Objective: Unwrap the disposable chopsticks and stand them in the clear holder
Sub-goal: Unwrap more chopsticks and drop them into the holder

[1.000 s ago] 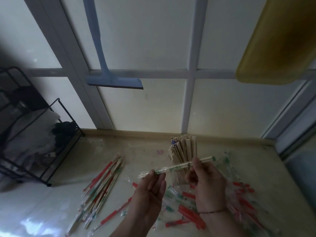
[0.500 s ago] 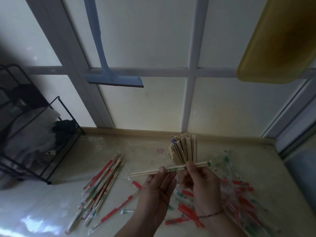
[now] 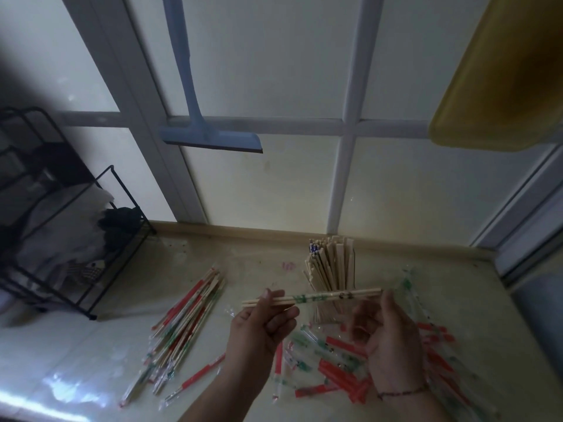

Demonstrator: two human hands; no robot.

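Observation:
I hold one pair of chopsticks (image 3: 274, 300) level in front of the clear holder (image 3: 325, 313), which stands packed with upright bare chopsticks (image 3: 330, 266). My left hand (image 3: 262, 327) pinches the pair's bare wooden left end. A clear wrapper with green print (image 3: 332, 296) still sleeves the right part. My right hand (image 3: 388, 339) has its thumb at the wrapper's right end; its other fingers are curled and blurred below. A pile of wrapped chopsticks (image 3: 189, 318) lies on the counter to the left.
Several empty wrappers (image 3: 335, 370) with red and green print litter the counter under and right of my hands. A black wire rack (image 3: 76, 239) stands at the left. A blue squeegee (image 3: 210, 138) and a yellow board (image 3: 502, 86) hang on the window wall behind.
The pair's bare end has come out of the wrapper to the left. My right hand slid from mid-wrapper to its right end, and my left hand now pinches bare wood.

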